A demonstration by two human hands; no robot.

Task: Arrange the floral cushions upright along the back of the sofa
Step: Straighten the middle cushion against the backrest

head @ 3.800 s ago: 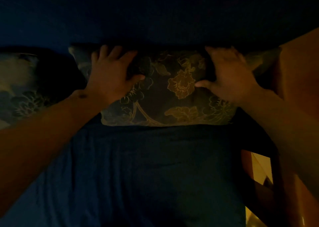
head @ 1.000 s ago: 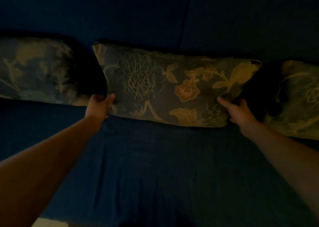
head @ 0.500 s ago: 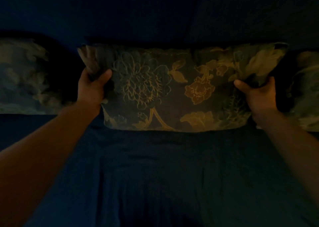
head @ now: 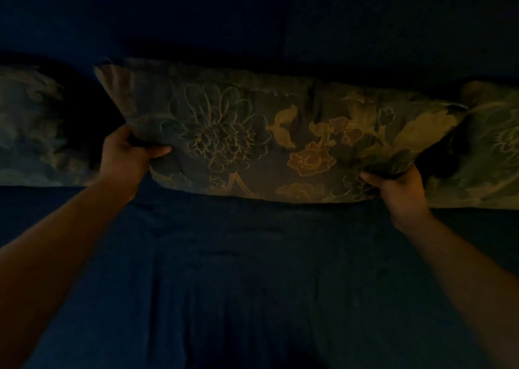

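In dim light, a long floral cushion (head: pixel 269 144) with gold flower outlines stands against the dark blue sofa back (head: pixel 252 26). My left hand (head: pixel 126 155) grips its left end, thumb on the front face. My right hand (head: pixel 398 189) grips its lower right corner. A second floral cushion (head: pixel 31 127) leans against the back at the far left, apart from the middle one. A third floral cushion (head: pixel 488 149) sits at the far right, touching the middle cushion's right end.
The dark blue sofa seat (head: pixel 252 284) stretches from the cushions toward me between my forearms. A vertical seam (head: pixel 283 15) divides the backrest above the middle cushion. A shadowed gap lies between the left and middle cushions.
Both hands have gone from the cushion's lower corners to its ends and taken hold. The cushion stands higher and wider against the back, and its right end has met the right cushion.
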